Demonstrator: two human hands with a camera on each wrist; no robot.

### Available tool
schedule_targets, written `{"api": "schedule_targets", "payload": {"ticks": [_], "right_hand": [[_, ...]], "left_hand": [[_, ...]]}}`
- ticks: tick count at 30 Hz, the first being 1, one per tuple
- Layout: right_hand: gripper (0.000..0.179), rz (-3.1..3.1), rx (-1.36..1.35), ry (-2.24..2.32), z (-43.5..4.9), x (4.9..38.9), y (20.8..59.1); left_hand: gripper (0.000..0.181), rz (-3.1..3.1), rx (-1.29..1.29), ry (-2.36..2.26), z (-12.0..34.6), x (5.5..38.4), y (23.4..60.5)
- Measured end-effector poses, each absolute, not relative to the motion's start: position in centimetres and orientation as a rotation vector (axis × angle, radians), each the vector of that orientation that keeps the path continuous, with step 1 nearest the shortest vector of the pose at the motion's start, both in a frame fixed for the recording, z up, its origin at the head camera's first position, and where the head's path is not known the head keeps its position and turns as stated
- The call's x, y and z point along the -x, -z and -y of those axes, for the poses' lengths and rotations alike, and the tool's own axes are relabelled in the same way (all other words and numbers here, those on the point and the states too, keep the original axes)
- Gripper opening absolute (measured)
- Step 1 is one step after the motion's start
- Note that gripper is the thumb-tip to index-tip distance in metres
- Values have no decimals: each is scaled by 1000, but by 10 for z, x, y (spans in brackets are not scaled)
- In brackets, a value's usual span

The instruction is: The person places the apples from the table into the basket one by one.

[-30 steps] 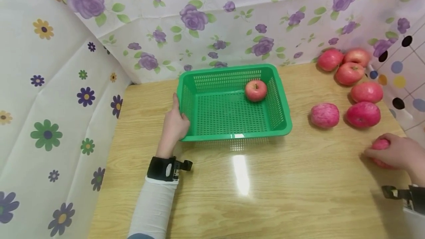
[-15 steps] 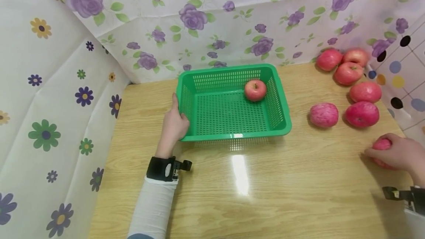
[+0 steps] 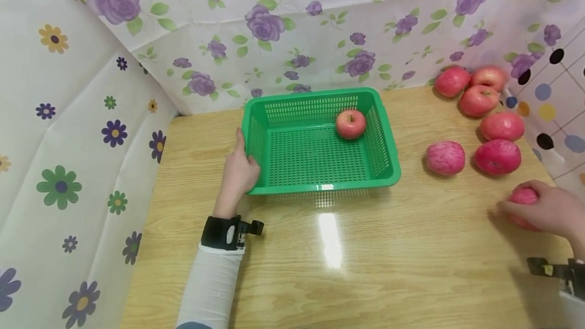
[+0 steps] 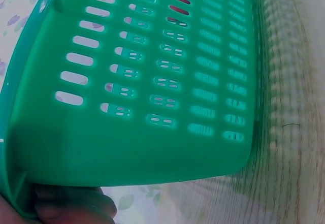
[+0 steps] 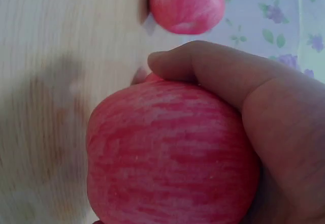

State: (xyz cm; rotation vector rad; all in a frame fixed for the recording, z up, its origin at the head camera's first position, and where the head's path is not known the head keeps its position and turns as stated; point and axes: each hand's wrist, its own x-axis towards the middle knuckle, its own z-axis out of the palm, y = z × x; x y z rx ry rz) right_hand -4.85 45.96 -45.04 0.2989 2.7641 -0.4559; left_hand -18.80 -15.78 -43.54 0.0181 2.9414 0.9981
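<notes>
A green plastic basket (image 3: pixel 320 188) stands on the wooden table, with one red apple (image 3: pixel 351 124) in its back right corner. My left hand (image 3: pixel 239 170) grips the basket's left rim, thumb and curled fingers around it. In the left wrist view the slotted basket wall (image 4: pixel 127 153) fills most of the picture, with fingers (image 4: pixel 76 206) under its rim. At the table's right side my right hand (image 3: pixel 548 209) holds a streaked red apple (image 5: pixel 172 158) between thumb and fingers. The hand covers part of that apple in the head view.
Several more apples lie at the right: a pinkish apple (image 3: pixel 445 158), a darker red apple (image 3: pixel 497 157) beside it, and others such as the one (image 3: pixel 479 100) towards the back corner. Flowered sheets (image 3: pixel 283 29) hang behind and at the left.
My right hand has shifted very slightly up and left with the apple in it, and is a little blurred. The left hand and the basket stay in place.
</notes>
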Motion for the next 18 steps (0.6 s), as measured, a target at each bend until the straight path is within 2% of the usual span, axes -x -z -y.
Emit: {"api": "schedule_targets", "payload": {"ticks": [18], "right_hand": [[66,-2834,-170,569,-414,56,424]], "left_hand": [[80,-2960,-24,-1016,157,189,437]]}}
